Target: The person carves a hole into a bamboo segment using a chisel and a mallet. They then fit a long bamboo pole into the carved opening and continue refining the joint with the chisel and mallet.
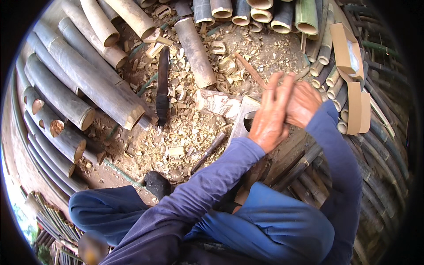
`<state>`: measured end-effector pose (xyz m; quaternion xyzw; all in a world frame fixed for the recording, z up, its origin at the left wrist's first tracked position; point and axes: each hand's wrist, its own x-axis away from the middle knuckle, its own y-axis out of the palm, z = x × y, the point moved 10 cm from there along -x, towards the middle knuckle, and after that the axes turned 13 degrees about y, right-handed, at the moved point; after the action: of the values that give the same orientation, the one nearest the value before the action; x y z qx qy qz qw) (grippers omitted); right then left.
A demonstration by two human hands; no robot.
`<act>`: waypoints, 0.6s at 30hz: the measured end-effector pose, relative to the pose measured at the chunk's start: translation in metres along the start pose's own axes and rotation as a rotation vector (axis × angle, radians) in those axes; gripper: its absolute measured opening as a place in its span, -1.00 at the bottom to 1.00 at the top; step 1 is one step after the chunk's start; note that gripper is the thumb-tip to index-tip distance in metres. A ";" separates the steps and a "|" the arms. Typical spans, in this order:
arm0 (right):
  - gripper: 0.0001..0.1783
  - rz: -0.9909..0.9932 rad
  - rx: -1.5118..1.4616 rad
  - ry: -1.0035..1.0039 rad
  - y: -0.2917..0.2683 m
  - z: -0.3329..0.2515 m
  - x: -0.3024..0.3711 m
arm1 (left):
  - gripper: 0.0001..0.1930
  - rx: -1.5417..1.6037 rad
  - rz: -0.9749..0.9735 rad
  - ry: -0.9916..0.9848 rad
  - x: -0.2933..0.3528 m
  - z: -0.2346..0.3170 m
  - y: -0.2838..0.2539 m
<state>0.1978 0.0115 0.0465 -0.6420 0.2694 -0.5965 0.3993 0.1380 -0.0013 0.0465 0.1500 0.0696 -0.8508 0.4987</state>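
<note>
My left hand (270, 117) lies with fingers stretched out and close together, touching the side of my right hand (304, 104). The right hand is curled closed, and its grip is mostly hidden. A thin reddish-brown strip (250, 70), wood or a blade, slants up-left from the fingers; its lower end is hidden. Below and left of the hands is a bamboo piece (238, 126) with a cut hole, partly covered by my left hand. It leans by a pale split wood block (218, 104). A slim dark pointed tool (210, 152) lies near my left forearm.
A dark blade with a wrapped handle (162, 86) lies among wood chips (183, 128). A short bamboo tube (195, 53) lies beyond the block. Long bamboo poles (88, 70) crowd the left; cut tubes (260, 13) line the back. An open cardboard box (346, 48) rests on poles at right.
</note>
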 end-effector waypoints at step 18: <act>-0.21 -0.460 -0.547 0.119 0.164 -0.001 0.133 | 0.36 -0.121 -0.719 -0.159 0.072 0.029 0.086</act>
<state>0.2376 -0.1864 -0.0170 -0.7332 0.2902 -0.6128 0.0516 0.1749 -0.1111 0.0533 0.0197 0.1291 -0.9750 0.1797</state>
